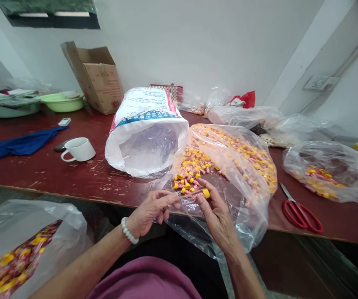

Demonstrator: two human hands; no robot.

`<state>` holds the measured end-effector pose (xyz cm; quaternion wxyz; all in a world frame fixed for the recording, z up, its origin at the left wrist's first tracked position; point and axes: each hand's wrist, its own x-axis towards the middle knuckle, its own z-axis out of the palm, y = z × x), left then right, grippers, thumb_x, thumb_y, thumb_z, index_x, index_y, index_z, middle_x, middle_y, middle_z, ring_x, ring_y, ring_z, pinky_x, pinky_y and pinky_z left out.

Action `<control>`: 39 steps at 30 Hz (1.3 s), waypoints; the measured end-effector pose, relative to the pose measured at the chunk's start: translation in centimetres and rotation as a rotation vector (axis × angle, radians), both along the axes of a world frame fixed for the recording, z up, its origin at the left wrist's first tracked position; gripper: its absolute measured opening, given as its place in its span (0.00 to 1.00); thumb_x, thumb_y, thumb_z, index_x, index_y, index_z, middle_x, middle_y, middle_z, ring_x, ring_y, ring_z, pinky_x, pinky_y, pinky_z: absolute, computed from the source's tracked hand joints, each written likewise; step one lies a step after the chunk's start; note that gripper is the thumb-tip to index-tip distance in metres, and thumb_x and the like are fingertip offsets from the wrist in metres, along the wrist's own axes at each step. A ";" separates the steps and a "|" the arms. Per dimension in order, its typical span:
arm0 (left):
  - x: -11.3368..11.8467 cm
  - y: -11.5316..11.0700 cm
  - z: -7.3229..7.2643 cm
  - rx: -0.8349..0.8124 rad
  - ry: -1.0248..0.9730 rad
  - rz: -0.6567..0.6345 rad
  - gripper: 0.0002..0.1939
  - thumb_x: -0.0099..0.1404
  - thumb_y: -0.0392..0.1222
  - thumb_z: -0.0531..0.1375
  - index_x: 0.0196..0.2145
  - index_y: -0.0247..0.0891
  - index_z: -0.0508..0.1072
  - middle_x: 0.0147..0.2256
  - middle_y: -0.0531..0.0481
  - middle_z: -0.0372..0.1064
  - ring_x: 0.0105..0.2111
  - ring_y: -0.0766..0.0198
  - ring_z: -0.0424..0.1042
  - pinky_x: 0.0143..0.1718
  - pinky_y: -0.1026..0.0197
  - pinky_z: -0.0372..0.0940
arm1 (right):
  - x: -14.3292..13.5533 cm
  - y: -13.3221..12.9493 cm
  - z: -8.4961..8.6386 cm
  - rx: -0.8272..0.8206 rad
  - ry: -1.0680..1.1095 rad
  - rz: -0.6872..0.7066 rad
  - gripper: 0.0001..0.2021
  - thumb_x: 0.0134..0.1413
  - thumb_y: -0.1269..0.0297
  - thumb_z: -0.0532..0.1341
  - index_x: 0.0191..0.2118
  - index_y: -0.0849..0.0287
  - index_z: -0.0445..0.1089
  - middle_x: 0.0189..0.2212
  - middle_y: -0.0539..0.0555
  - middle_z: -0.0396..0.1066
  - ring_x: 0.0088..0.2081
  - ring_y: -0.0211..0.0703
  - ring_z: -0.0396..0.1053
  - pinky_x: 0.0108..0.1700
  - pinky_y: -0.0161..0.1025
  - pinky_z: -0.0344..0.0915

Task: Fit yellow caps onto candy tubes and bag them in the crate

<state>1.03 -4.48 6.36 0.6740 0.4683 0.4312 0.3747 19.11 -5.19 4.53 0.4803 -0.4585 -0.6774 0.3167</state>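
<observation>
My right hand (pixel 218 216) pinches a small pink-and-white printed tube with a yellow cap (pixel 206 193) between thumb and fingers. In my left hand (pixel 152 211), thumb and forefinger are closed on a thin brownish stick (pixel 191 194) that reaches across to the capped tube. A bit of clear purplish plastic (pixel 155 219) shows under the left fingers; its shape is unclear. Just beyond both hands lies a loose pile of the same yellow-capped tubes (pixel 194 162), spilling from a large clear plastic bag (pixel 253 220). A white woven sack (pixel 129 162) gapes beside it, with clear purplish pieces (pixel 158 143) inside.
Red-handled scissors (pixel 302 214) lie at right, near another bag of capped tubes (pixel 331 178). A white mug (pixel 79 149), blue cloth (pixel 19 143) and cardboard box (pixel 102 83) stand or lie left. Below the table edge, a bag (pixel 57 211) holds more tubes.
</observation>
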 end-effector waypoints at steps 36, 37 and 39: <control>0.2 -1.5 -4.0 0.056 0.031 0.010 0.17 0.49 0.38 0.67 0.37 0.34 0.69 0.25 0.56 0.60 0.21 0.74 0.57 0.19 0.72 0.52 | -1.7 0.5 0.3 -0.106 0.063 0.116 0.11 0.55 0.58 0.61 0.40 0.58 0.70 0.34 0.52 0.74 0.34 0.40 0.71 0.37 0.37 0.67; 0.3 -1.5 -4.1 0.117 0.069 0.016 0.17 0.49 0.36 0.67 0.38 0.34 0.70 0.26 0.55 0.62 0.24 0.73 0.59 0.22 0.71 0.54 | -2.1 0.2 0.7 -0.055 -0.020 0.170 0.09 0.56 0.60 0.60 0.41 0.57 0.71 0.35 0.52 0.74 0.35 0.40 0.71 0.39 0.37 0.67; 0.3 -1.4 -4.2 0.227 0.145 0.029 0.16 0.50 0.32 0.65 0.38 0.33 0.72 0.28 0.53 0.66 0.26 0.70 0.62 0.27 0.69 0.57 | -2.5 0.0 1.0 0.049 -0.155 0.250 0.09 0.57 0.64 0.58 0.43 0.55 0.71 0.37 0.51 0.73 0.38 0.40 0.70 0.43 0.38 0.67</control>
